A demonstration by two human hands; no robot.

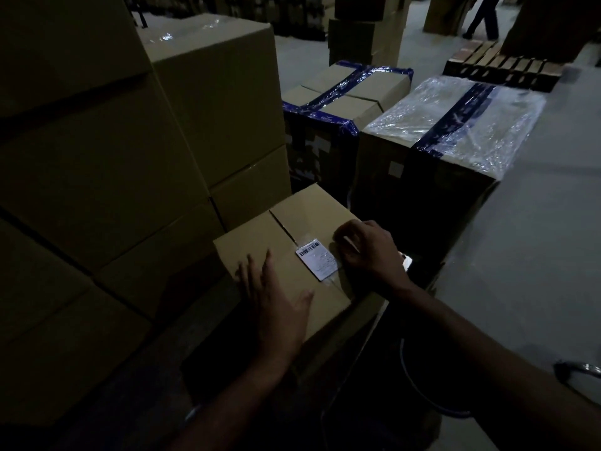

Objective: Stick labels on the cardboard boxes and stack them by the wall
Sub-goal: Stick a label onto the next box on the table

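A small brown cardboard box [305, 216] stands in front of me with its top flaps closed. A white label [318, 259] with a barcode lies on its top near the right edge, under clear tape. My left hand [276, 301] rests flat on the near left part of the box top, fingers straight and spread. My right hand [367, 252] sits at the box's right edge just beside the label, fingers curled; what they hold is too dark to tell.
A tall stack of large brown boxes [113, 157] fills the left side. Behind stand a box with blue tape [344, 96] and a plastic-wrapped box [455, 125]. Grey floor [536, 239] lies to the right. A person's legs [484, 17] are far back.
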